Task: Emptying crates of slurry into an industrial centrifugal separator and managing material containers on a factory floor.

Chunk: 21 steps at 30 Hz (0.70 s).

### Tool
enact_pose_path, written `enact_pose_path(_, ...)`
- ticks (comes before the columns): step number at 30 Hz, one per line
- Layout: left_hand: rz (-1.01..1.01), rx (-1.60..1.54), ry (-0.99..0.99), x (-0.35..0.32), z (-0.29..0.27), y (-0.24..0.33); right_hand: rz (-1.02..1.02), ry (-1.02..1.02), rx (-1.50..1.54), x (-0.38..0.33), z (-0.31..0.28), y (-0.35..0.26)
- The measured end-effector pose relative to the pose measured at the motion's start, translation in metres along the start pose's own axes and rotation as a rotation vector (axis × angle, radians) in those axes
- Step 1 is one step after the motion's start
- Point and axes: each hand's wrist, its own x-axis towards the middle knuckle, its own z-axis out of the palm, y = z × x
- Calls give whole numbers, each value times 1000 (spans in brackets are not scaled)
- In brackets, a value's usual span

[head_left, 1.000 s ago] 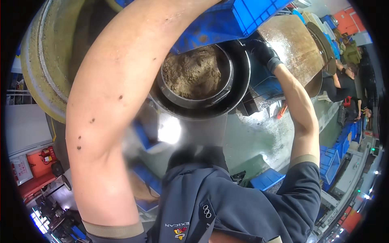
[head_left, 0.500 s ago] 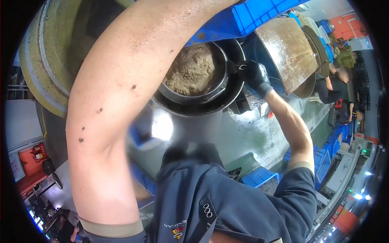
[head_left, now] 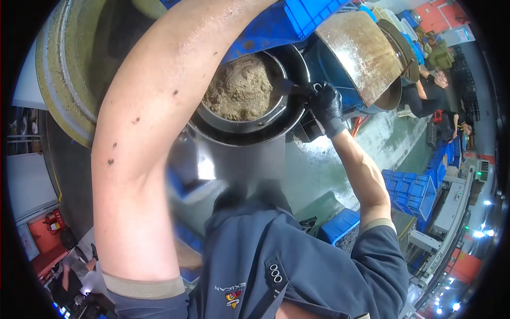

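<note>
My left arm (head_left: 154,106) stretches up past the far edge, and its hand is out of view. Brown, paste-like material (head_left: 241,87) heaps inside a round metal pan (head_left: 239,126), which sits within a larger dark round vessel (head_left: 249,141). At the right of the pan, my right hand (head_left: 326,106), in a black glove, is closed on a dark handle (head_left: 295,89) with a ring at its end. The handle reaches over the pan's rim; I cannot tell if it is fixed there. A tilted blue crate (head_left: 265,34) is above the pan, beside my left forearm.
A large round greenish vat (head_left: 58,80) stands at the far left. Right of my hand is a blue drum (head_left: 329,69) beside a brown-stained metal sheet (head_left: 366,53). Blue crates (head_left: 409,191) and a blue bin (head_left: 340,226) are lower right. People (head_left: 433,98) work at the far right.
The whole scene has shifted left in view. My right hand keeps its grip on the handle, which now overlaps the pan's rim more. My left hand stays out of view.
</note>
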Motion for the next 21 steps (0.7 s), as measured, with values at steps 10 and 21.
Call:
enact_pose_path(10,-5,-14,-38,-26,-4,14,-158,-194,853,-99,24,-78)
enact_pose_path(21,26,366,28,-7,-59,-90,-218,-35,717,-126,83,-5)
